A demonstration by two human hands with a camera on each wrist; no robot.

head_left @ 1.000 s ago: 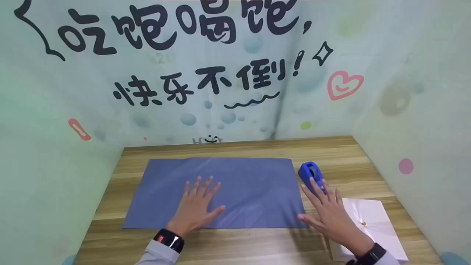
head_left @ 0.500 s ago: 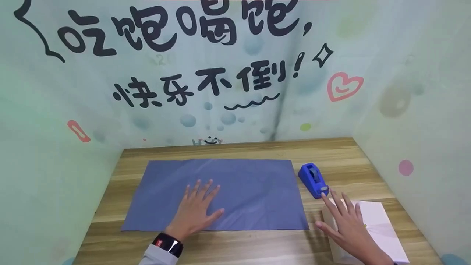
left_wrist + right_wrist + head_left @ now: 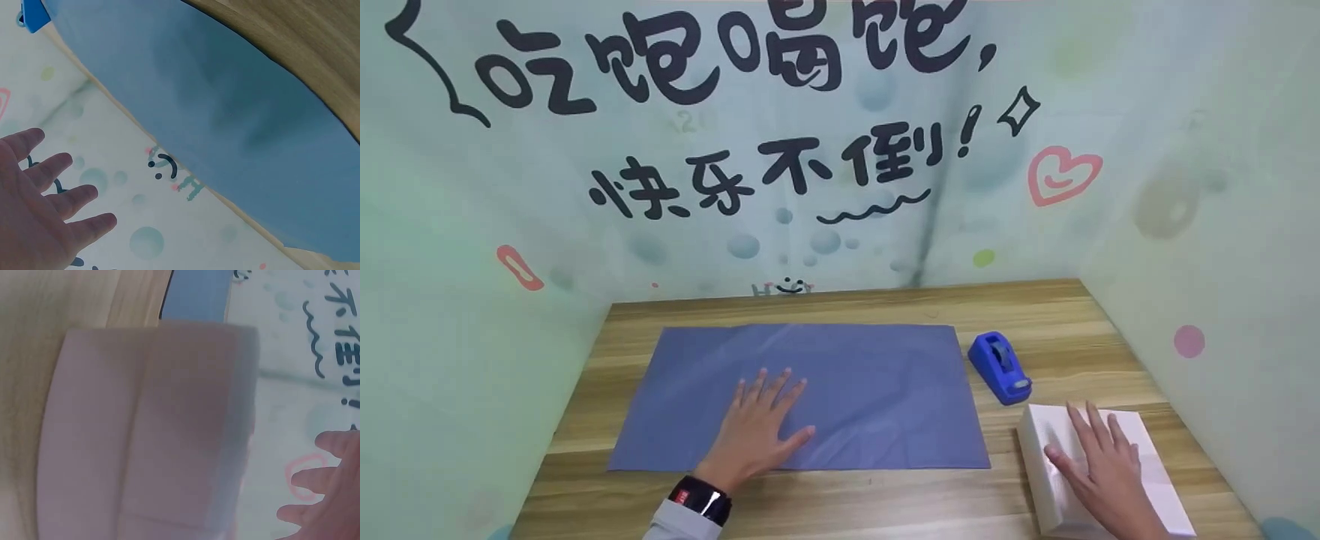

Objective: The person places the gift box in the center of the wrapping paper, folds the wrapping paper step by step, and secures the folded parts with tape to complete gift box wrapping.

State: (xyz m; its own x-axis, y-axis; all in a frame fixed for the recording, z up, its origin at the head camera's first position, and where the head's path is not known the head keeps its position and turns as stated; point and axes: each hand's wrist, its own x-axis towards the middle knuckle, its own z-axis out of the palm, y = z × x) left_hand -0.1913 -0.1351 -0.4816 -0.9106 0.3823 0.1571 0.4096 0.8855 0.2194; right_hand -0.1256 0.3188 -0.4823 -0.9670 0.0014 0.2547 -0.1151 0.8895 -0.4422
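A blue sheet lies flat on the wooden table, a little creased. My left hand is over its front left part with fingers spread, and holds nothing. In the left wrist view the left hand's fingers are straight, with a dark shadow on the sheet. At the right, a pale pink-white box stands on the table. My right hand is over the box's top, fingers extended, covering its middle. The right wrist view shows the box large and the right hand's fingers stretched out.
A blue tape dispenser stands just right of the sheet, behind the box. The wooden table ends at a printed backdrop behind, with similar walls at both sides.
My right hand has moved right and toward me, from beside the tape dispenser to over the box. The left hand has stayed nearly still over the sheet.
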